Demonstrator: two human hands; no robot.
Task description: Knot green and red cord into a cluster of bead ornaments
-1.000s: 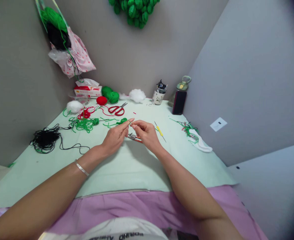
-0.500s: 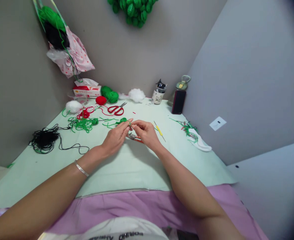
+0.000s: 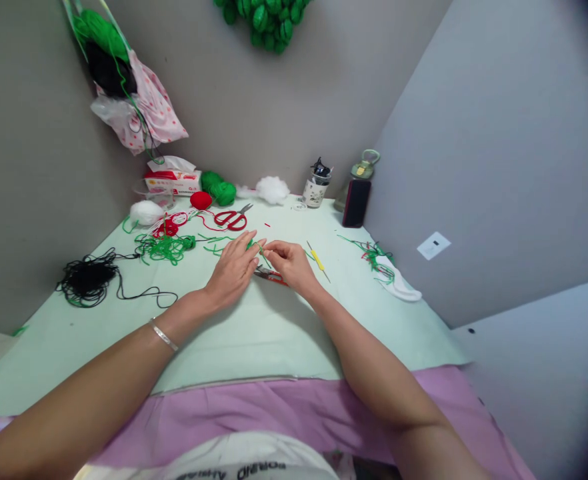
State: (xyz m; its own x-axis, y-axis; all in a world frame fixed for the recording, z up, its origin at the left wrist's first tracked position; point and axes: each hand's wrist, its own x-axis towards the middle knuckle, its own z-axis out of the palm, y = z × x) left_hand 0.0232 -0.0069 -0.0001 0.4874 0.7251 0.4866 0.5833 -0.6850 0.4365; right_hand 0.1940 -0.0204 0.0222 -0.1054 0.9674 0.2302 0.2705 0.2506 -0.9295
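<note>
My left hand (image 3: 234,267) and my right hand (image 3: 288,263) meet fingertip to fingertip over the pale green table (image 3: 254,327). Both pinch a thin strand of green yarn (image 3: 261,250) between them. The left hand's fingers lie fairly straight along the strand, and the right hand's fingers are curled in a pinch. Small red-handled snips (image 3: 269,274) lie on the table just under the two hands. A yellow-handled crochet hook (image 3: 318,261) lies a little to the right of my right hand.
Left of the hands lie tangles of green yarn (image 3: 167,248) and black yarn (image 3: 87,280), red scissors (image 3: 231,219), red and green yarn balls (image 3: 219,192). At the back stand a tissue box (image 3: 171,181), a jar (image 3: 317,190) and a dark phone (image 3: 357,203). More green scraps (image 3: 377,257) lie right.
Both hands have sunk slightly toward the table, still joined at the fingertips on the green strand. The view has tilted a little.
</note>
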